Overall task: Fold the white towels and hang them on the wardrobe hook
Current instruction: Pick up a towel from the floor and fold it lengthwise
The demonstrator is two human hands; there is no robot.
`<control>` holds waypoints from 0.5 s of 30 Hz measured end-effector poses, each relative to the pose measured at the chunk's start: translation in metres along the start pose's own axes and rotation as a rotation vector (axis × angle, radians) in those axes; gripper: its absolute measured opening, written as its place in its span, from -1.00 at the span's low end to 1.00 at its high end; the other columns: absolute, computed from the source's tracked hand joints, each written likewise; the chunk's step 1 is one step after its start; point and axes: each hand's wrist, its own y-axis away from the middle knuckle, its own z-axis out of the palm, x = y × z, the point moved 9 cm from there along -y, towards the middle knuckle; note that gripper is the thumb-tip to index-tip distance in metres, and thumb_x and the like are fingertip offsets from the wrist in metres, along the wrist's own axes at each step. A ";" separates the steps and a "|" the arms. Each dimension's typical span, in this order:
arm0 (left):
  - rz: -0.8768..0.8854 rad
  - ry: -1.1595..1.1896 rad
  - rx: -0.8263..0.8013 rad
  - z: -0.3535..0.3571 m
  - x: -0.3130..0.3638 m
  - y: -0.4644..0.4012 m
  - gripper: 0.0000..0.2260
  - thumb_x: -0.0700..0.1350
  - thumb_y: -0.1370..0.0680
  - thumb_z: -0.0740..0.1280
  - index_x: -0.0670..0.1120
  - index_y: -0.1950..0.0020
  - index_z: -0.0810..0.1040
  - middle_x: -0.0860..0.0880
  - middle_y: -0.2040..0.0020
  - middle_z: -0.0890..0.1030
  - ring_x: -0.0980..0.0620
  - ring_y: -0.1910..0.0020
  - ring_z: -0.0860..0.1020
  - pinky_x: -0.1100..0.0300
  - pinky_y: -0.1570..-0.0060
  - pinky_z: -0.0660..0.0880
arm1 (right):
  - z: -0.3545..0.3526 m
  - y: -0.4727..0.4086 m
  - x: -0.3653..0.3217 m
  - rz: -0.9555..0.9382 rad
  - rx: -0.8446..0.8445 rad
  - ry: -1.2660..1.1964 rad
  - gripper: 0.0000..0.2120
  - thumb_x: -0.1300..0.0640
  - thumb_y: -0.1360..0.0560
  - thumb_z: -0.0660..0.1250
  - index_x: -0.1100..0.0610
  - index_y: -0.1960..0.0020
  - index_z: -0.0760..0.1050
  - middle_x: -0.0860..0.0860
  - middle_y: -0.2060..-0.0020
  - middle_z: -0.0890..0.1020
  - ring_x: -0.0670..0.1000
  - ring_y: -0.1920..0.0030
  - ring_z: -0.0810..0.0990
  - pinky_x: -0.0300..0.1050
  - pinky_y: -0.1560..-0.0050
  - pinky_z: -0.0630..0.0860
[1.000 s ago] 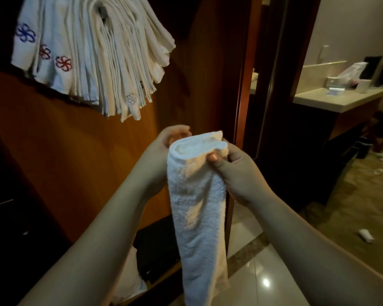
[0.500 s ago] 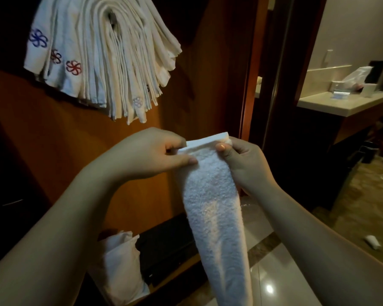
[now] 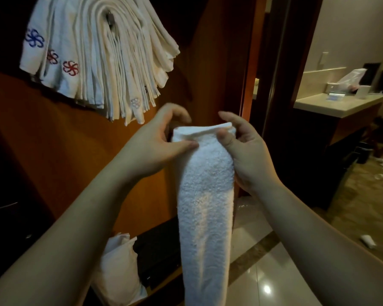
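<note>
A white terry towel (image 3: 205,199), folded into a long narrow strip, hangs straight down between my hands. My left hand (image 3: 152,140) pinches its top left corner between thumb and fingers. My right hand (image 3: 244,149) grips the top right edge, thumb in front and fingers behind. Above left, several folded white towels (image 3: 102,62) with blue and red flower marks hang fanned out over a metal hook (image 3: 110,18) on the orange-brown wardrobe panel (image 3: 53,162).
A white bag (image 3: 117,268) sits low beside a dark shelf at the wardrobe's foot. To the right stand a dark door frame (image 3: 276,62) and a vanity counter (image 3: 332,107) with boxes. Litter lies on the tiled floor (image 3: 363,217).
My left hand came round from behind the towel to pinch its top corner, then its fingers spread wider. The towel's top edge flattened out, and the view shifted slightly left.
</note>
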 end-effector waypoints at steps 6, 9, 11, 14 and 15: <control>-0.299 0.598 0.035 0.025 -0.044 0.002 -0.52 -0.04 -0.37 0.44 0.02 -0.29 0.50 0.01 -0.11 0.69 0.01 -0.10 0.66 0.15 -0.05 0.59 | 0.013 -0.020 -0.012 -0.006 0.026 -0.097 -0.66 0.08 -0.49 0.41 -0.11 -0.24 0.50 0.09 -0.06 0.62 0.14 -0.04 0.68 0.18 -0.10 0.64; -0.402 0.587 -0.002 0.029 -0.061 0.003 -0.67 -0.03 -0.44 0.42 -0.08 -0.18 0.59 -0.04 -0.06 0.72 -0.08 -0.08 0.68 0.02 -0.08 0.58 | 0.009 -0.034 -0.011 -0.031 0.070 -0.011 -0.67 -0.05 -0.51 0.39 -0.10 -0.27 0.48 0.10 -0.11 0.61 0.11 -0.07 0.68 0.23 -0.16 0.61; -0.389 0.664 0.039 0.022 -0.062 -0.003 -0.68 -0.08 -0.49 0.39 -0.13 -0.21 0.59 -0.09 -0.08 0.71 -0.10 -0.09 0.68 0.00 -0.07 0.60 | 0.008 -0.043 0.010 0.119 0.034 -0.152 -0.53 -0.28 -0.53 0.21 -0.05 -0.31 0.49 0.12 -0.18 0.65 0.10 -0.16 0.67 0.22 -0.24 0.56; -0.407 0.825 0.071 0.018 -0.060 -0.016 -0.70 -0.12 -0.51 0.36 -0.12 -0.24 0.56 -0.10 -0.06 0.72 -0.11 -0.09 0.68 -0.02 -0.04 0.61 | 0.008 -0.040 0.072 0.491 -0.019 -0.363 -0.30 -0.46 -0.53 0.04 -0.02 -0.38 0.51 0.15 -0.23 0.65 0.18 -0.24 0.63 0.24 -0.34 0.45; -0.430 0.877 0.086 0.017 -0.062 -0.020 -0.70 -0.13 -0.51 0.36 -0.12 -0.23 0.56 -0.10 -0.04 0.72 -0.12 -0.08 0.68 -0.04 -0.04 0.61 | 0.005 -0.036 0.094 0.554 -0.020 -0.320 -0.32 -0.46 -0.52 0.11 0.00 -0.38 0.53 0.16 -0.24 0.64 0.18 -0.25 0.62 0.25 -0.37 0.42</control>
